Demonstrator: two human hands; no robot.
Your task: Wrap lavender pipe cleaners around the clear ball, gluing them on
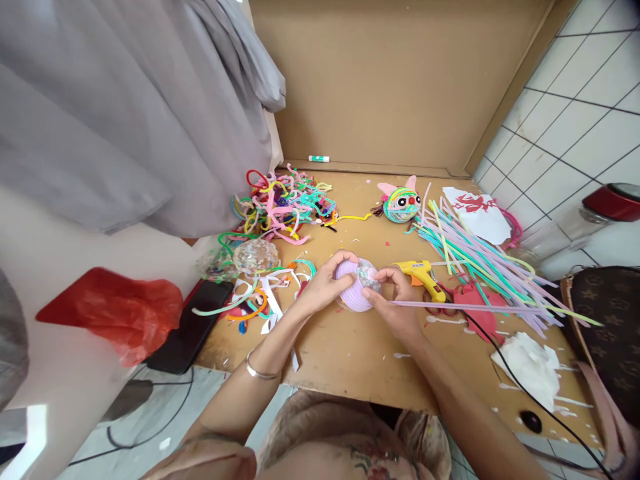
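Close to the table's middle, my left hand (331, 281) grips a round ball (354, 291) wrapped in rows of lilac pipe cleaner. Part of its clear, shiny surface still shows on the right side. My right hand (395, 293) is closed at that bare side, pinching a lilac pipe cleaner (465, 307) against the ball; its long tail runs off to the right. Just beyond the right hand lies a yellow hot glue gun (423, 277). A finished-looking ball (401, 203) with pink ears, eyes and a red nose sits farther back.
A tangle of coloured pipe cleaners (285, 203) lies back left, near clear crumpled balls (256, 256). Straight pipe cleaners (480, 253) spread at right. A black phone (193, 327), red plastic bag (135, 313), white tissue (530, 367), glue stick (319, 159) and brown bag (605, 333) surround the workspace. A black cord crosses the right side.
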